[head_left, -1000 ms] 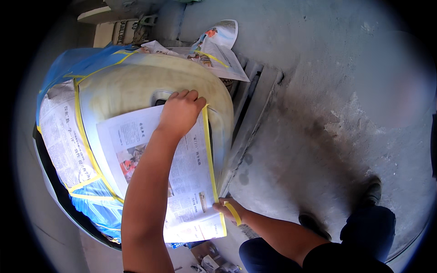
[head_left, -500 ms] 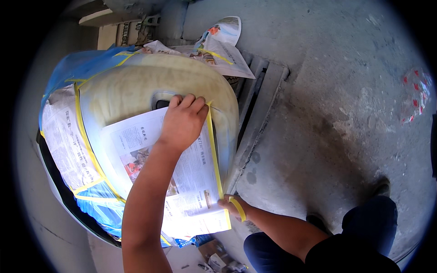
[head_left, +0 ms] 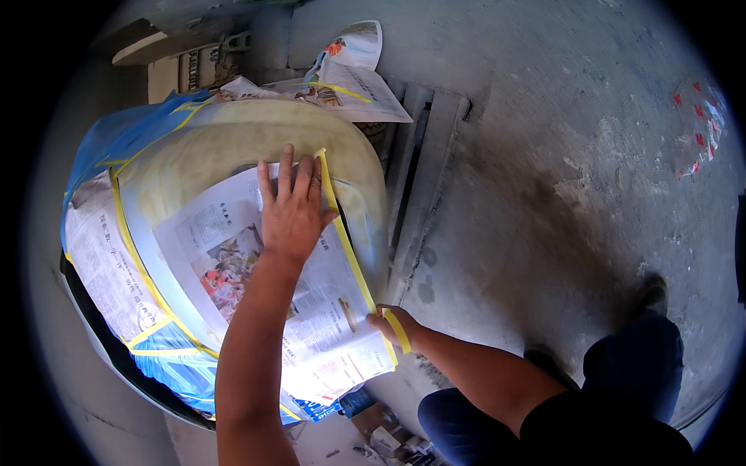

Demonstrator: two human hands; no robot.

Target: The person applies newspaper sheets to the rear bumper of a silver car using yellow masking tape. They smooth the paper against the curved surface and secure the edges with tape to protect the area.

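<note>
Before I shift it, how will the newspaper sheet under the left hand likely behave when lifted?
The newspaper sheet is probably light and floppy, since it looks thin and bows over the rounded panel. Being paper, it could tear if tugged. Its right edge may cling where yellow tape runs along it.

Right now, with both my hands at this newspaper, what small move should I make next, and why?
Probably slide your left hand down the yellow tape, pressing lightly: that hand lies spread near the upper right corner of the newspaper, your right hand is at the lower right edge, and the tape runs between them.
</note>
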